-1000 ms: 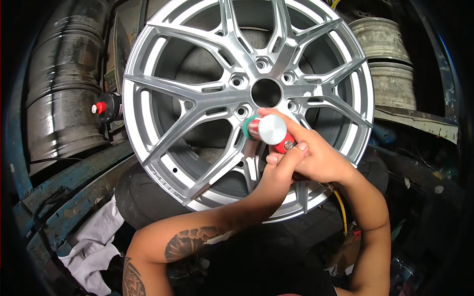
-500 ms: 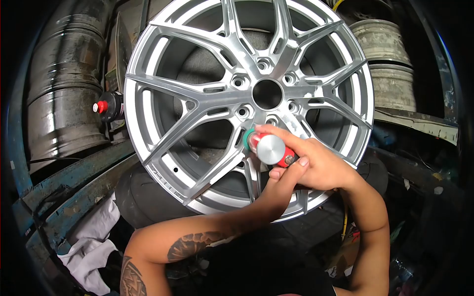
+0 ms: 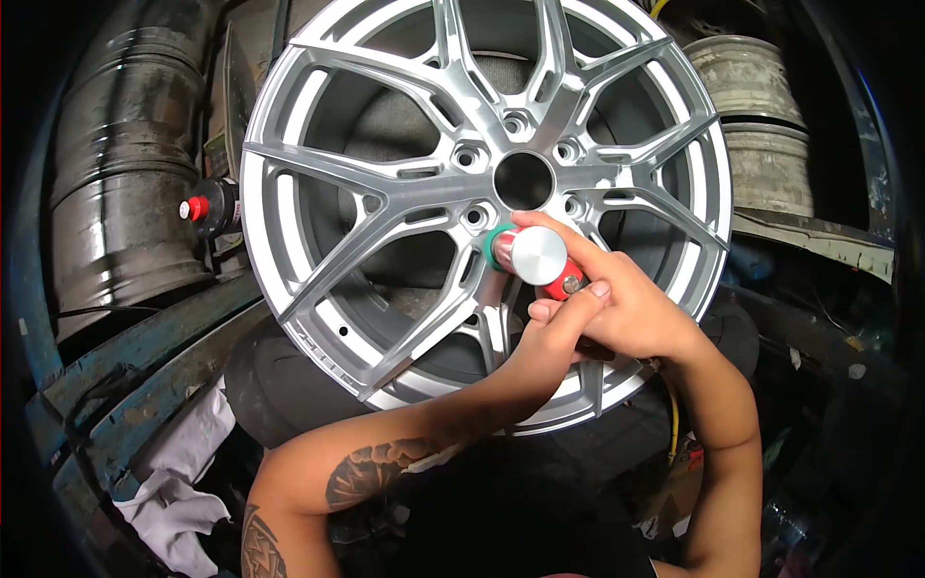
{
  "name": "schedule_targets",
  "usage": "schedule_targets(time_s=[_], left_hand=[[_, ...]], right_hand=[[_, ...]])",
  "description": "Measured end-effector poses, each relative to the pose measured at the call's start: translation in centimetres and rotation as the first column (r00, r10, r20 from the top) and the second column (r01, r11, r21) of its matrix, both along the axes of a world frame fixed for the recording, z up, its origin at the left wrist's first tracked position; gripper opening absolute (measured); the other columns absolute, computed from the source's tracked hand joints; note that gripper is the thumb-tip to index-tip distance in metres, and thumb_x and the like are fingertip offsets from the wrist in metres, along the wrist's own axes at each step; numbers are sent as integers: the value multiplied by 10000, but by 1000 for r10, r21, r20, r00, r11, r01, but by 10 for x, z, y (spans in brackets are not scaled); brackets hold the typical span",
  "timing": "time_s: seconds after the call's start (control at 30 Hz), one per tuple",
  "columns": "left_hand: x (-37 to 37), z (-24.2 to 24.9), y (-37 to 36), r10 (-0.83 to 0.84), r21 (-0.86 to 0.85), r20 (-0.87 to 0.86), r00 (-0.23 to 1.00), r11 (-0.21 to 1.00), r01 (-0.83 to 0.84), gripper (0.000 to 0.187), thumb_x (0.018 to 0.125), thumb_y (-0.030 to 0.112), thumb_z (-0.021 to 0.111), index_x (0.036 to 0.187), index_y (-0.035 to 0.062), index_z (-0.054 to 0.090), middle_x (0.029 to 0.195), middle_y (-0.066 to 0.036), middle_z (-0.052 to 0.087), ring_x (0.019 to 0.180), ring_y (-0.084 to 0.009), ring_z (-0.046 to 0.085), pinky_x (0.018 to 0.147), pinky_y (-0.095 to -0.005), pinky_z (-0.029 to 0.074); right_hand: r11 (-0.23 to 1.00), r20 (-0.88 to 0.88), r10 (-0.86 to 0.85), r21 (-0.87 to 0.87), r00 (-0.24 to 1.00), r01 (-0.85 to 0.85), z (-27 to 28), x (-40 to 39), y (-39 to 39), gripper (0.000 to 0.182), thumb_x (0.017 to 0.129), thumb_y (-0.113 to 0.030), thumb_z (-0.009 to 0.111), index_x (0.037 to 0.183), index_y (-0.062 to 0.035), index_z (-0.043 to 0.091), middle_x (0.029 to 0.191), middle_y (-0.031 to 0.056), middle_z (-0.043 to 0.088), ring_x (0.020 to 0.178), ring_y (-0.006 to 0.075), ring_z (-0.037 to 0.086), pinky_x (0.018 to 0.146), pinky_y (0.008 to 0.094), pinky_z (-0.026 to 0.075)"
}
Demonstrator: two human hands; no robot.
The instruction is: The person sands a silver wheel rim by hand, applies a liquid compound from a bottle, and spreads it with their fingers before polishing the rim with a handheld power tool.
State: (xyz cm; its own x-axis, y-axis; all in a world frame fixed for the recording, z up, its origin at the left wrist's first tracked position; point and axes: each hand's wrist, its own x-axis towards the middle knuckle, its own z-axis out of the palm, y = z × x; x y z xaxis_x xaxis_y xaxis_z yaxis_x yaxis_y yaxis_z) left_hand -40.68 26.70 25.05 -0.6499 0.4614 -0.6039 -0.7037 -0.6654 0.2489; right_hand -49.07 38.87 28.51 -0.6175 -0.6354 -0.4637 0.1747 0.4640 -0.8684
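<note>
A large silver alloy wheel (image 3: 414, 197) with split spokes faces me. Over its lower centre is a red power tool (image 3: 540, 258) with a round silver end and a green pad, which is at a spoke just below the hub hole. My right hand (image 3: 626, 299) is wrapped round the tool from the right, one finger stretched along its head. From below, my left hand (image 3: 564, 332) closes on the tool's lower part, its thumb beside my right hand. The tool's underside is hidden by my hands.
Dark metal rims (image 3: 125, 212) are stacked at the left, and dusty rims (image 3: 756, 125) at the right. A black bottle with a red cap (image 3: 196, 208) lies left of the wheel. White cloth (image 3: 173, 506) hangs at lower left, near a blue metal frame (image 3: 125, 361).
The tool and both hands have moved up the spoke and slightly right, closer to the hub hole. The wheel stands as before.
</note>
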Motion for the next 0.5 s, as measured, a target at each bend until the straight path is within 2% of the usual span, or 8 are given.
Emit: schedule_targets(time_s=[0.13,0.17,0.27,0.3,0.4,0.5], left_hand=[[13,10,2,11,-24,29,1000,1000,-11,548,1073,385,544,1359,-81,518,1323,-189,623,1225,-247,654,1054,-437,556],[18,12,2,46,16,1,999,999,-46,536,1075,370,538,1367,-79,520,1336,-198,617,1240,-249,651,1064,-441,554],[22,6,5,33,-50,16,999,998,-33,532,1076,363,533,1371,-80,518,1331,-191,620,1237,-247,651,1070,-444,550],[15,5,4,37,-26,-9,999,999,-37,528,1072,359,538,1367,-79,519,1330,-182,621,1224,-245,655,1058,-439,552],[1,-1,4,42,26,6,999,999,-42,529,1072,367,536,1370,-70,519,1317,-175,628,1208,-251,662,1048,-442,554],[7,-2,2,-16,-22,-43,999,1000,15,544,1078,387,516,1401,-50,497,1299,-185,632,1189,-262,668,1015,-446,573]], right_hand=[[985,-15,166,52,986,-165,10,0,-6,748,933,-253,762,1595,-269,414,1152,162,759,1033,345,752,921,393,552],[966,124,218,114,968,-232,24,-6,-7,747,928,-251,757,1590,-280,414,1151,169,759,1045,377,747,915,403,557],[970,27,222,94,975,-223,14,-2,-4,744,930,-261,757,1589,-283,414,1151,165,759,1038,369,750,911,408,559],[978,-85,201,74,976,-195,5,-1,-2,737,938,-267,755,1592,-277,414,1153,163,761,1022,352,754,916,407,559],[997,-43,63,44,997,-61,5,-3,-3,734,944,-266,754,1594,-270,415,1164,166,758,1021,344,754,925,402,556],[995,-28,92,35,995,-91,4,2,1,726,947,-251,746,1595,-268,420,1126,161,765,1027,346,754,925,396,552]])
